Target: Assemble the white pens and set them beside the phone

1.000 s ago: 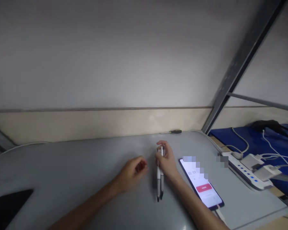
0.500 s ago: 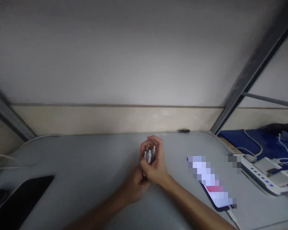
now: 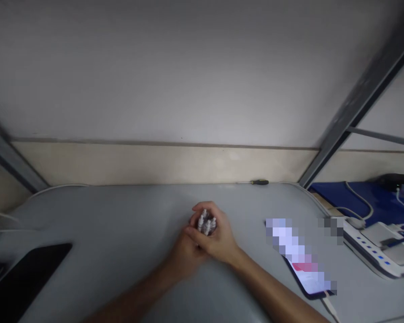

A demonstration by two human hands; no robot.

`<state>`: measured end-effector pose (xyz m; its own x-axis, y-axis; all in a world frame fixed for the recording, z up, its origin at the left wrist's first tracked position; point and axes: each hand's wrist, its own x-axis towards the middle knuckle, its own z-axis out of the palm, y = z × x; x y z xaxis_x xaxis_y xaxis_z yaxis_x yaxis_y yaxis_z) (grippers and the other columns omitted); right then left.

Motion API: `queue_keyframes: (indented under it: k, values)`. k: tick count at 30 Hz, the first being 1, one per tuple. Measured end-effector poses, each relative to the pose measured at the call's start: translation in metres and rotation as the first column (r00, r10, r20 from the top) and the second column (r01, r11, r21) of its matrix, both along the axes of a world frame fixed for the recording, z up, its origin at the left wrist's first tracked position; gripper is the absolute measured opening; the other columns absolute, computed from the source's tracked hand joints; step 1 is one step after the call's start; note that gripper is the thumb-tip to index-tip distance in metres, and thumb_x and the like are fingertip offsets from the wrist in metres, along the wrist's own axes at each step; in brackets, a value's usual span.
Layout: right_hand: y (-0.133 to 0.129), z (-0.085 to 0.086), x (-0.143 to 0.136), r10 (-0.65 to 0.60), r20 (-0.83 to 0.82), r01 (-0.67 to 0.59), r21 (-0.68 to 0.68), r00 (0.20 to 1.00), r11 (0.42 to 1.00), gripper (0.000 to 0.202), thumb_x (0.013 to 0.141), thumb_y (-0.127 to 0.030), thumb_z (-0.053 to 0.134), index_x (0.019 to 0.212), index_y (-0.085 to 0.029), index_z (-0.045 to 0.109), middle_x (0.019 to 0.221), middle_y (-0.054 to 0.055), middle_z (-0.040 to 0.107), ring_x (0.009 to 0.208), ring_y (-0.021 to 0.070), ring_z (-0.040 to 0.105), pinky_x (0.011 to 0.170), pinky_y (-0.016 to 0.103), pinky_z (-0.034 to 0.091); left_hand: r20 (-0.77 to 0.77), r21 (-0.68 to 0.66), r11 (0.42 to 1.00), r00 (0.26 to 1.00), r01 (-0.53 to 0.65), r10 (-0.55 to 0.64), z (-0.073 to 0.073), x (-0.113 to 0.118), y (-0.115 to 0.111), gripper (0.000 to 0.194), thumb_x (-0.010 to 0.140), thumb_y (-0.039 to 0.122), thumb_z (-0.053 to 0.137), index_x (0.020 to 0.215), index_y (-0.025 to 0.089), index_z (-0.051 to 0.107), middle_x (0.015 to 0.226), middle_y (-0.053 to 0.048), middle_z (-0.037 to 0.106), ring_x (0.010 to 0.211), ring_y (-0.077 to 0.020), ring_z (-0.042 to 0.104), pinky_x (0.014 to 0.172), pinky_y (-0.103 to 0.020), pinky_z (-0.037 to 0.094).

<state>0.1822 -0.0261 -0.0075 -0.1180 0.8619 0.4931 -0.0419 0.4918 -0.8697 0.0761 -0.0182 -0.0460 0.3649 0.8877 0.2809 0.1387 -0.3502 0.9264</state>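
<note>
Several small white pieces with narrow, knobbed tips [image 3: 207,225] stand bunched together, tips up, inside my cupped hands. I cannot make out exactly what they are, since their lower parts are hidden. My right hand [image 3: 218,237] is curled round the bunch, its fingers along the far side and its thumb across the near side. Pressed against it from the lower left, my left hand [image 3: 188,253] is closed about the bottom of the bunch, most of its fingers out of sight. Both hands are over the middle of the grey table [image 3: 128,220].
At the table's back edge lies a small screwdriver [image 3: 260,182]. To the right are a lit phone [image 3: 309,282] with a cable and a white power strip [image 3: 366,246] with plugged-in chargers. A black flat object [image 3: 30,278] lies at left. Slanting metal posts [image 3: 336,130] flank the table.
My right hand has tilted and settled slightly lower, its fingers closing more over the bunch. The white tips have shifted and more of them show. The view has moved slightly.
</note>
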Motion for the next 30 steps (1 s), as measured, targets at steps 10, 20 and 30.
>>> queue_keyframes:
  k: [10,20,30]
  values:
    - [0.013,0.001,0.015,-0.169,0.186,0.182,-0.058,0.968,0.982,0.025,0.078,-0.038,0.065,0.093,-0.019,0.058,0.069,-0.004,0.052,0.061,0.0121,0.047,0.058,0.024,0.038,-0.194,-0.01,1.0,0.981,0.021,-0.023,0.015,-0.004,-0.005,0.014,0.071,0.016,0.054,0.083,0.015,0.062,0.075,-0.003,0.068,0.068,-0.017,0.062,0.059,-0.025,0.049]
    - [0.039,-0.027,0.022,-0.111,0.135,0.149,-0.312,0.985,0.938,0.034,0.08,-0.049,0.06,0.068,-0.018,0.052,0.057,-0.005,0.045,0.056,0.0104,0.042,0.055,0.023,0.036,-0.419,0.216,0.975,0.896,-0.057,0.146,0.012,-0.015,0.007,0.019,0.08,0.035,0.061,0.089,0.018,0.06,0.087,-0.006,0.064,0.087,-0.0233,0.056,0.081,-0.039,0.046]
    - [0.046,-0.043,0.029,-0.027,0.355,0.138,-0.29,0.934,0.947,0.032,0.085,-0.044,0.056,0.073,-0.015,0.062,0.057,-0.005,0.048,0.054,0.0095,0.041,0.051,0.021,0.032,-0.769,0.308,0.948,0.563,-0.087,0.301,0.014,-0.016,0.008,0.033,0.088,0.046,0.051,0.103,0.018,0.061,0.112,-0.011,0.057,0.111,-0.033,0.047,0.087,-0.048,0.037]
